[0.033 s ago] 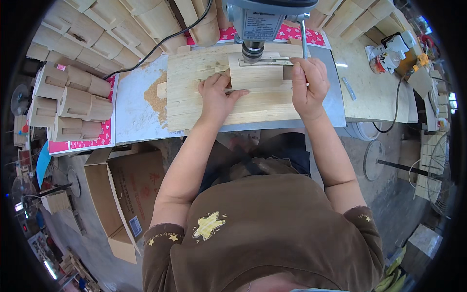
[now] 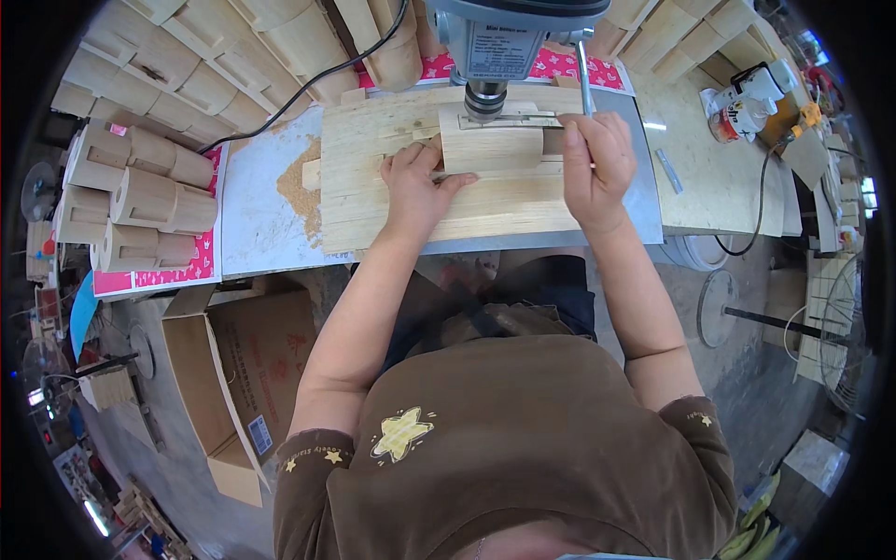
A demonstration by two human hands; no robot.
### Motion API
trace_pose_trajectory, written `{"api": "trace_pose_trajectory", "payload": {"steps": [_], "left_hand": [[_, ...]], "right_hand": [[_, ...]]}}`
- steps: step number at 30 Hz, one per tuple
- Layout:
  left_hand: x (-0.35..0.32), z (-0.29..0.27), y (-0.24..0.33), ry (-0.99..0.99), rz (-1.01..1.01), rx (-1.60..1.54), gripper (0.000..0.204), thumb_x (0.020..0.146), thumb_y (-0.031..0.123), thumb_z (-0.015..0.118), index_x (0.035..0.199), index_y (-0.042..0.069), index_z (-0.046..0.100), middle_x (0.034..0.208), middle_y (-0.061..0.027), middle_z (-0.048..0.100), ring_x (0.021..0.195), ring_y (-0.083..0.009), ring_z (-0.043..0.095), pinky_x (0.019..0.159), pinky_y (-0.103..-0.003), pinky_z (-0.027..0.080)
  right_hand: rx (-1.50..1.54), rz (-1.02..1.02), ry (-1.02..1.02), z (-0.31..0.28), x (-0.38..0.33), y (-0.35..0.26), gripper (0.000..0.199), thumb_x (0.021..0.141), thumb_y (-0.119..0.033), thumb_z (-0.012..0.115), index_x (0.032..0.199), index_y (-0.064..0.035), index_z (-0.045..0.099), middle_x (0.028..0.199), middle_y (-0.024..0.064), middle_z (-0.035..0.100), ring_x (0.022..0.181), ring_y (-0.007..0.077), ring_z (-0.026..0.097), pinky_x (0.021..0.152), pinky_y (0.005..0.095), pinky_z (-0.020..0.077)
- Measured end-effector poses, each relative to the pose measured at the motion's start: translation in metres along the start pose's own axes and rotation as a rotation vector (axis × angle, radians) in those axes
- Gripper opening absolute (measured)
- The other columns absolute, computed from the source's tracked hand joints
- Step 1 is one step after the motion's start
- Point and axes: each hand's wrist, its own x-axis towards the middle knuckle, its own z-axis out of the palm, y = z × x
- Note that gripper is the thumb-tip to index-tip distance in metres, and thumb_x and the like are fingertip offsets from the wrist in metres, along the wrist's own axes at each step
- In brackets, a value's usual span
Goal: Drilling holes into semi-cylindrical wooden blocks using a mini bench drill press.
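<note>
The left hand (image 2: 418,182) lies flat, fingers spread in an open grip, pressing a rounded wooden block (image 2: 492,149) down onto a stack of pale boards (image 2: 373,187) under the drill chuck (image 2: 485,101). The right hand (image 2: 595,168) has its grip closed round the thin metal feed lever (image 2: 583,79) of the drill press (image 2: 509,37). The block sits right below the bit, on the bench (image 2: 261,205), with a sawdust heap (image 2: 301,187) to its left. If the flat palm lets go its pressure, I judge the bit could grab and spin the block toward the fingers lying just beside it. Against the earlier picture nothing has visibly shifted: both hands and block sit alike.
</note>
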Motion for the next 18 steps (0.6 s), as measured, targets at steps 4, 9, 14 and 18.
{"api": "trace_pose_trajectory", "payload": {"steps": [4,9,14,18], "left_hand": [[-0.001,0.0,-0.001,0.005,-0.014,-0.011,0.057,0.061,0.033,0.078,0.111,0.01,0.061,0.082,-0.0024,0.062,0.09,-0.0212,0.053,0.089,-0.041,0.027],[0.002,-0.005,0.003,-0.044,-0.067,-0.051,0.054,0.062,0.031,0.078,0.109,0.011,0.062,0.083,-0.0016,0.062,0.091,-0.0204,0.054,0.092,-0.042,0.025],[0.004,0.005,0.002,-0.052,-0.223,-0.333,0.049,0.06,0.029,0.08,0.103,0.011,0.065,0.088,0.0,0.06,0.091,-0.0185,0.053,0.094,-0.041,0.025],[0.002,0.007,-0.008,-0.014,-0.201,-0.42,0.046,0.057,0.025,0.082,0.097,0.01,0.066,0.085,0.0011,0.057,0.085,-0.0164,0.055,0.095,-0.038,0.025]], "right_hand": [[0.007,-0.044,0.076,-0.028,0.062,-0.021,0.007,0.075,-0.002,0.059,0.069,-0.0017,0.056,0.056,0.0059,0.047,0.05,0.0208,0.043,0.049,0.0341,0.0339],[-0.136,0.18,-0.028,-0.003,0.171,-0.001,0.034,0.085,-0.024,0.048,0.076,0.007,0.059,0.066,0.013,0.058,0.063,0.0192,0.054,0.06,0.0305,0.042],[0.032,0.273,-0.073,-0.003,0.171,0.01,0.032,0.089,-0.026,0.049,0.086,0.0034,0.061,0.065,0.0091,0.054,0.061,0.0159,0.05,0.061,0.0286,0.0414],[-0.005,0.223,-0.339,-0.016,0.089,0.055,0.023,0.08,-0.016,0.065,0.099,-0.003,0.06,0.084,0.0066,0.062,0.083,0.0184,0.058,0.078,0.0301,0.0436]]}}
